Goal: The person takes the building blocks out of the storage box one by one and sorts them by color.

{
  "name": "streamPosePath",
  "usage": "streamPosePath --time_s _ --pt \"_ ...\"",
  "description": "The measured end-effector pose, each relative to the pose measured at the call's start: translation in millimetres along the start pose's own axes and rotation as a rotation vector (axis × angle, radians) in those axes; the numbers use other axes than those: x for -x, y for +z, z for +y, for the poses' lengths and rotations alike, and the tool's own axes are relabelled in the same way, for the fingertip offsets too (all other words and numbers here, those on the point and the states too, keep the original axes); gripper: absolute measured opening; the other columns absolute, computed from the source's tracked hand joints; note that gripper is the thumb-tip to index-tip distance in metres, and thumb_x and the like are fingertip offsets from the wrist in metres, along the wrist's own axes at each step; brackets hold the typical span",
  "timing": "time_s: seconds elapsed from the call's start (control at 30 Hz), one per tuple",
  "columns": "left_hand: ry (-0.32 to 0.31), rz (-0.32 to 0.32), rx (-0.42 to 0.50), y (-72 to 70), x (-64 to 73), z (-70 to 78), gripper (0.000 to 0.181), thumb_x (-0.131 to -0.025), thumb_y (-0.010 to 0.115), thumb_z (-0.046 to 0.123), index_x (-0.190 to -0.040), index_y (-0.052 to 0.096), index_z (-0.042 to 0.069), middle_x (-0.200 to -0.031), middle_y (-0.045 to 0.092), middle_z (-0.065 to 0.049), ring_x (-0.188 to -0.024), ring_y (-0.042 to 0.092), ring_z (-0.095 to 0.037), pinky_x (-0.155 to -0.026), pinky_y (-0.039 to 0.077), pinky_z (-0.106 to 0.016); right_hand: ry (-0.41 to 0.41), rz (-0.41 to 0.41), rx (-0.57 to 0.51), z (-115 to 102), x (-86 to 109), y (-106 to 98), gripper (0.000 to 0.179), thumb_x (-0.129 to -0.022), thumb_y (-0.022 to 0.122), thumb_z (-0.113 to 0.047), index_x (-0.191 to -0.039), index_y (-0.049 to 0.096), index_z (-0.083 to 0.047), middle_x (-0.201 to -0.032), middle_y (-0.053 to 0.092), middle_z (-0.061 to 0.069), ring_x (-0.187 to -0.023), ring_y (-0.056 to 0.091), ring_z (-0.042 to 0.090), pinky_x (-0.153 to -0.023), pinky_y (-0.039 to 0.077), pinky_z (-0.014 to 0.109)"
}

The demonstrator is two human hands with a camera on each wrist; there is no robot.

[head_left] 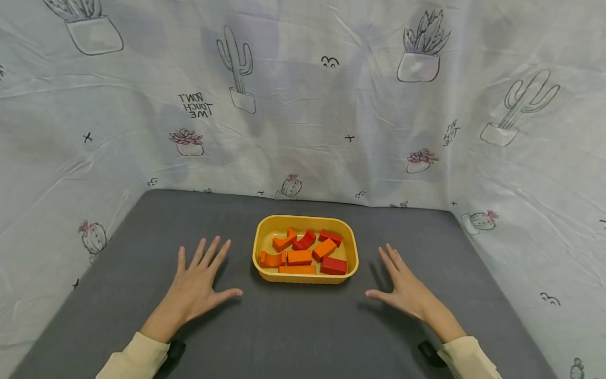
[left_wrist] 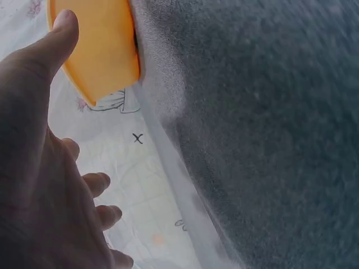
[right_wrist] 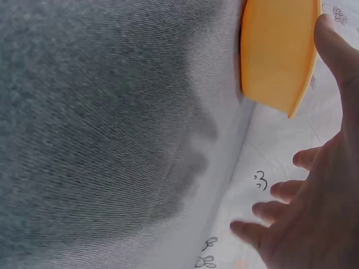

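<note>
A yellow plastic tub [head_left: 303,280] with rounded corners sits on the grey surface, between and a little beyond my hands. Inside it lie several orange blocks [head_left: 299,257] and red blocks [head_left: 333,266], some rectangular and some with a curved cut-out. My left hand [head_left: 196,287] hovers to the tub's left, fingers spread and thumb pointing towards it, holding nothing. On the other side, my right hand [head_left: 407,289] is held with straight fingers and thumb apart, also bare. Neither hand touches the tub. Both wrist views show the tub's outer wall [left_wrist: 106,50] beyond the thumb; its contents are hidden there.
The grey cloth-covered table [head_left: 303,326] spreads under both hands. White fabric [head_left: 293,105] printed with cacti and potted plants rises behind the table and along both sides. Dark bands [head_left: 175,350] show at the wrists beside the cream sleeves [head_left: 137,358].
</note>
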State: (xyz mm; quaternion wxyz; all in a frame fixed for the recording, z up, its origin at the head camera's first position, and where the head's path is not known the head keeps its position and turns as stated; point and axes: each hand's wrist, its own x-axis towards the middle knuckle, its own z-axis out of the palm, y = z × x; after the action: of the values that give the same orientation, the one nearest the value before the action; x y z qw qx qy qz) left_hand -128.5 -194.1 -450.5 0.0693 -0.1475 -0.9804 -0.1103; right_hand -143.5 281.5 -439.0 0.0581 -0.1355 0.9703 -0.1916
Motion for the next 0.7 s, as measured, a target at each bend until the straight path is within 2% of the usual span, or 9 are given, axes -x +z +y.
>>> streamPosePath --time_s 0.1,0.2,0.37,0.43,0.6,0.7 --pt "0.006 0.002 0.030 0.0 0.2 0.9 0.117 -0.072 0.072 0.070 -0.159 0.014 0.017 -0.160 0.020 -0.020 -0.144 0.017 -0.047 -0.110 0.005 -0.069 -0.010 -0.015 -0.063 -2.9 -2.2 -3.1 0.113 -0.078 0.073 -0.062 -0.160 0.008 -0.018 -0.163 0.005 0.017 -0.144 0.019 0.044 -0.104 0.031 0.066" --pt "0.016 -0.001 0.082 0.1 -0.6 1.5 0.123 -0.071 0.079 0.062 -0.160 0.006 0.018 -0.161 0.017 -0.020 -0.144 0.016 -0.047 -0.111 0.009 -0.068 -0.041 -0.018 -0.108 -6.0 -4.4 -6.8 0.119 -0.074 0.080 -0.057 -0.160 0.006 -0.019 -0.163 0.005 0.017 -0.144 0.022 0.043 -0.105 0.032 0.064" --pt "0.026 -0.009 0.163 -0.8 -4.0 3.1 0.129 -0.068 0.085 0.053 -0.160 0.002 0.017 -0.161 0.014 -0.020 -0.144 0.017 -0.047 -0.110 0.014 -0.068 -0.099 -0.008 -0.183 -9.6 -6.8 -9.0 0.124 -0.070 0.087 -0.046 -0.159 0.006 -0.017 -0.163 0.004 0.017 -0.145 0.018 0.043 -0.106 0.029 0.064" --pt "0.019 -0.010 0.203 -1.0 -5.1 3.8 0.129 -0.068 0.087 0.050 -0.159 0.002 0.017 -0.162 0.011 -0.021 -0.144 0.016 -0.048 -0.110 0.015 -0.068 -0.114 -0.001 -0.219 -10.5 -8.0 -9.5 0.124 -0.070 0.088 -0.042 -0.159 0.006 -0.014 -0.163 0.004 0.018 -0.145 0.017 0.044 -0.106 0.029 0.063" --pt "-0.015 -0.007 0.309 -1.4 -8.4 6.7 0.131 -0.070 0.087 0.046 -0.159 -0.005 0.023 -0.163 -0.003 -0.017 -0.144 0.012 -0.048 -0.107 0.021 -0.070 -0.135 0.010 -0.298 -10.3 -10.1 -11.3 0.121 -0.073 0.087 -0.036 -0.158 0.006 -0.006 -0.161 0.003 0.024 -0.138 0.030 0.050 -0.102 0.037 0.059" --pt "-0.038 -0.008 0.389 -2.1 -10.3 9.7 0.131 -0.071 0.087 0.042 -0.158 -0.010 0.026 -0.163 -0.007 -0.016 -0.143 0.015 -0.049 -0.104 0.027 -0.069 -0.150 0.008 -0.337 -11.1 -10.9 -14.7 0.121 -0.075 0.086 -0.032 -0.158 0.003 -0.004 -0.161 0.002 0.024 -0.137 0.030 0.051 -0.102 0.039 0.056"
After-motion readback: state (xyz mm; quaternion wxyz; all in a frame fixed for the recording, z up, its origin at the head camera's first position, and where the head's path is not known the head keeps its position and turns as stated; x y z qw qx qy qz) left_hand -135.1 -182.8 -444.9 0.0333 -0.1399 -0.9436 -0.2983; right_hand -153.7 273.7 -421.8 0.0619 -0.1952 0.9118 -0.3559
